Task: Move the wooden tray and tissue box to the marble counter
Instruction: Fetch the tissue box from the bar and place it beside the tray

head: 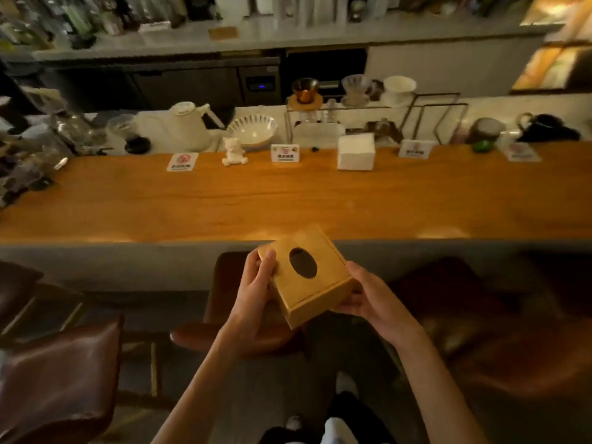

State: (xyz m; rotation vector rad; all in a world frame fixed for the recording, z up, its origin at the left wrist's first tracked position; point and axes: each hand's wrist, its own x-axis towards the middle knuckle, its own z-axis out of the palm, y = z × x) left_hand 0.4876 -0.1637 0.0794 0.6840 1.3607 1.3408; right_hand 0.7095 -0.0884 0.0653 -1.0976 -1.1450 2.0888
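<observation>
A square wooden tissue box point(315, 294) with an oval hole in its lid is held in the air in front of the wooden bar top point(288, 203), just below its near edge. My left hand point(256, 286) grips its left side with the thumb on the lid. My right hand point(368, 296) cups its right side and underside. The box is tilted toward me. No tissue shows in the hole. A pale marble counter point(512, 107) runs behind the bar top. I see no wooden tray.
On the bar top stand a white stack of napkins point(356, 152), a small white bear figure point(234, 152) and several small signs. Behind them are a white kettle point(185, 126), a striped bowl point(253, 129) and a wire rack point(378, 113). Brown leather stools point(57, 379) stand below.
</observation>
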